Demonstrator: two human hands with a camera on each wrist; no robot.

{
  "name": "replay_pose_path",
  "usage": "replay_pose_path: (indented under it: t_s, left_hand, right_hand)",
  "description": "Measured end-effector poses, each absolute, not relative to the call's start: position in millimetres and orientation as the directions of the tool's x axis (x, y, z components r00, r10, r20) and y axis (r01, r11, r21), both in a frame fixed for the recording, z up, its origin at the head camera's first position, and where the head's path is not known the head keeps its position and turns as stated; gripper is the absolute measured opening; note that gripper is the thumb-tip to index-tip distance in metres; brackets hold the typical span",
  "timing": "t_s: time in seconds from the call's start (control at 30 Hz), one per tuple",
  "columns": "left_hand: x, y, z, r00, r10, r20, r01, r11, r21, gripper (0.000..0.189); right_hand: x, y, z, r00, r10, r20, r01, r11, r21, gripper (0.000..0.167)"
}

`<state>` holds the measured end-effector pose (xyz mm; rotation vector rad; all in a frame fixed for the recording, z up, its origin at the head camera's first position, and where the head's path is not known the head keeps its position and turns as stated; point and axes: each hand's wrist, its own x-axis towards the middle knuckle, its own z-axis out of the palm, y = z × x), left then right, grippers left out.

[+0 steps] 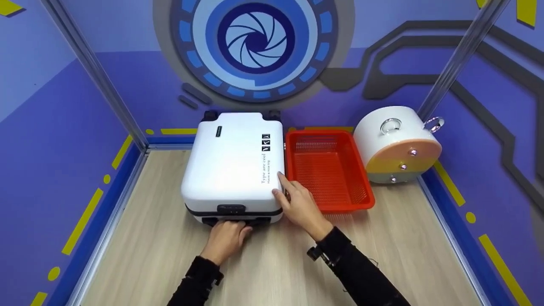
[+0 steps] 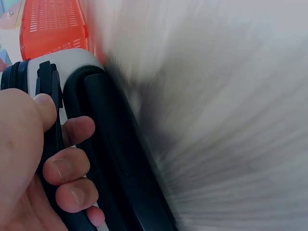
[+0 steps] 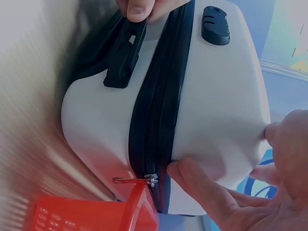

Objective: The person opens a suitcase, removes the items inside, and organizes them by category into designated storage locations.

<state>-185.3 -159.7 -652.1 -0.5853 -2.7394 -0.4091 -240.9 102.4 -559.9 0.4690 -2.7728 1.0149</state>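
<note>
A white suitcase [image 1: 233,159] lies flat on the table, with a combination lock [image 1: 231,209] on its near side and a black zipper [image 3: 159,103] running round it. My left hand [image 1: 226,240] grips the suitcase handle [image 2: 52,125] on the near side, its fingers curled round the bar. At the near right corner, my right hand [image 1: 299,204] touches the shell with spread fingers. One of its fingertips lies right beside the zipper band in the right wrist view. Close by, the metal zipper pull [image 3: 132,180] sticks out over the rim of a red basket.
The red plastic basket [image 1: 372,199] stands against the suitcase's right side. Right of it sits a white round-bodied box [image 1: 391,117] with coloured drawers and a ring handle. Blue printed walls [image 1: 127,80] enclose the wooden table [image 1: 144,238] at the back and sides.
</note>
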Motion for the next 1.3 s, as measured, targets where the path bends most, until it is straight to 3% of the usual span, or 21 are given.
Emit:
replay_pose_path:
  t_s: [0.27, 0.83, 1.3]
  left_hand:
    - [-180.7, -162.3, -652.7, -0.886, 0.344, 0.310, 0.412, 0.891, 0.189, 0.039]
    - [-190.8, -168.4, -644.9, -0.859, 0.353, 0.370, 0.447, 0.870, 0.208, 0.039]
    - [-181.4, -159.6, -657.9, -0.876, 0.327, 0.355, 0.414, 0.887, 0.206, 0.039]
  right_hand:
    - [-238.2, 99.5, -559.6, -0.935, -0.271, 0.228, -0.354, 0.720, -0.597, 0.068]
    - [-243.2, 95.2, -551.8, -0.919, -0.254, 0.301, -0.390, 0.695, -0.604, 0.065]
    - [-237.3, 99.3, -561.9, -0.911, -0.272, 0.308, -0.407, 0.701, -0.585, 0.066]
